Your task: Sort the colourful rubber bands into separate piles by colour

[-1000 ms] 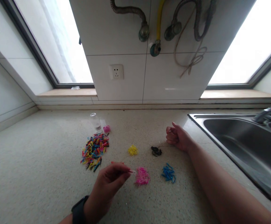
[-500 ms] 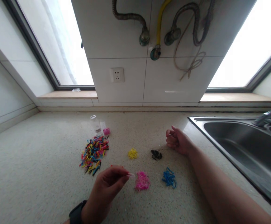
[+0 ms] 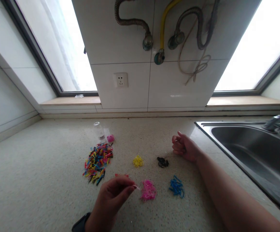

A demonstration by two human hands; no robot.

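My left hand is closed in a pinch on a small pale pink rubber band, just left of a pile of pink rubber bands. Red rubber bands show partly behind its knuckles. Resting on the counter, my right hand has its fingers curled in, with nothing visible in them. Nearest to it lies a small heap of black rubber bands. Blue rubber bands form a pile closer to me, and yellow ones sit left of the black.
A large mixed-colour heap of rubber bands covers part of the left side. Behind it are a clear plastic container and a pink lid-like piece. A steel sink borders the counter at right; a tiled wall rises behind.
The pale pink rubber band in my left fingers has tilted slightly. My right hand keeps its curled pose. The whole view has shifted a little.
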